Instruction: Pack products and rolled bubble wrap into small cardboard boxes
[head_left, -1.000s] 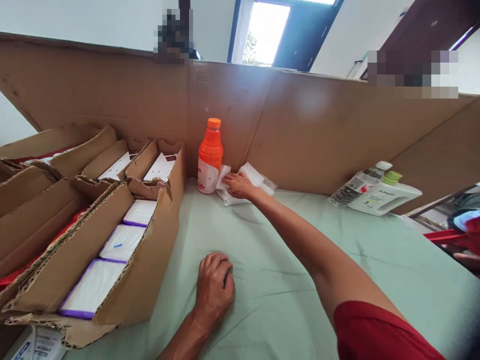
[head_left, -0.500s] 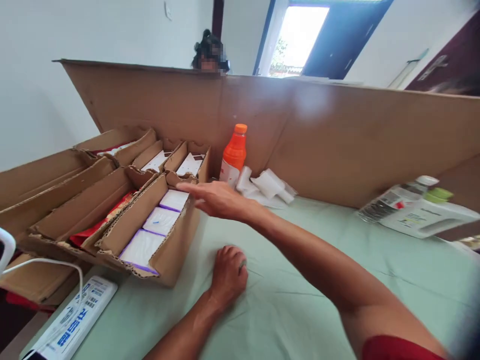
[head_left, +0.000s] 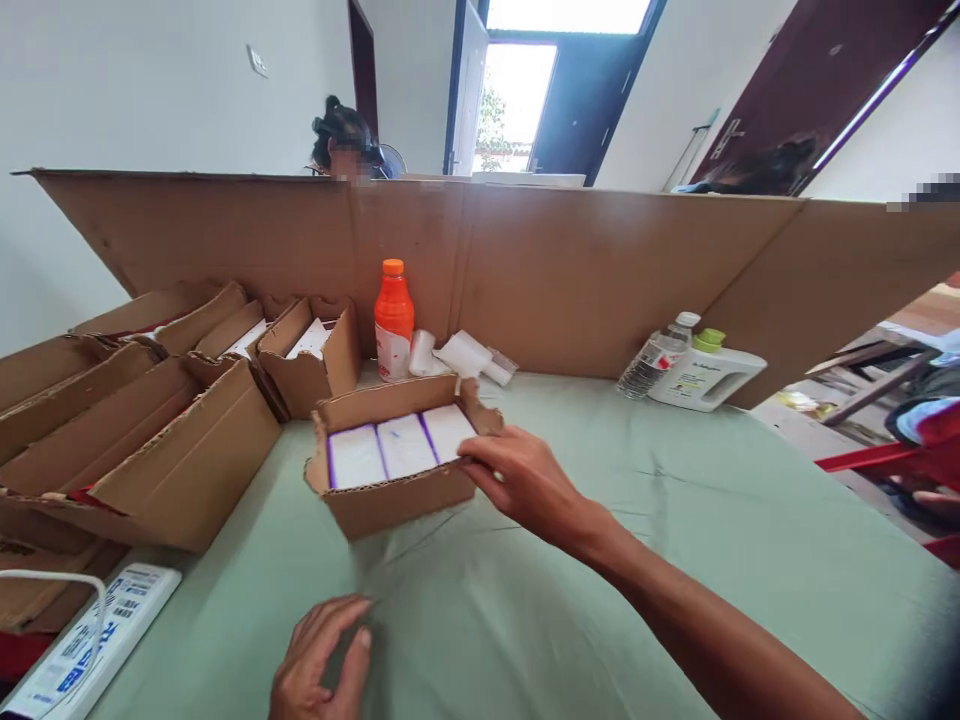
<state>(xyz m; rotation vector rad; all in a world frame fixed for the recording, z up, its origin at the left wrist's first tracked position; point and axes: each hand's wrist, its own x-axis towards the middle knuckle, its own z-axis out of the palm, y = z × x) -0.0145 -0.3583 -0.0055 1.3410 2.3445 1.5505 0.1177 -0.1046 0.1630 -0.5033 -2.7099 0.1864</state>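
Observation:
An open cardboard box (head_left: pixel 409 510) sits turned crosswise on the green cloth, in front of the orange bottle. Three white packs (head_left: pixel 405 444) with purple edges lie in a row inside it. At the box's right front corner, my right hand (head_left: pixel 525 475) is closed, thumb and fingers pinching the cardboard wall. My left hand (head_left: pixel 322 655) is nearer to me, below the box and apart from it. Its fingers are curved and spread from the thumb, with nothing in them.
Several other cardboard boxes (head_left: pixel 180 450) stand at the left. An orange bottle (head_left: pixel 394 320), white plastic rolls (head_left: pixel 463 354), a clear bottle (head_left: pixel 656 355) and a white jug (head_left: pixel 705 378) line the cardboard wall (head_left: pixel 555 270). A white power strip (head_left: pixel 97 640) lies front left. People are beyond the wall.
The box with white packs has been pulled out of the left group to the middle and turned crosswise by my right hand. My left hand has moved nearer to me and opened.

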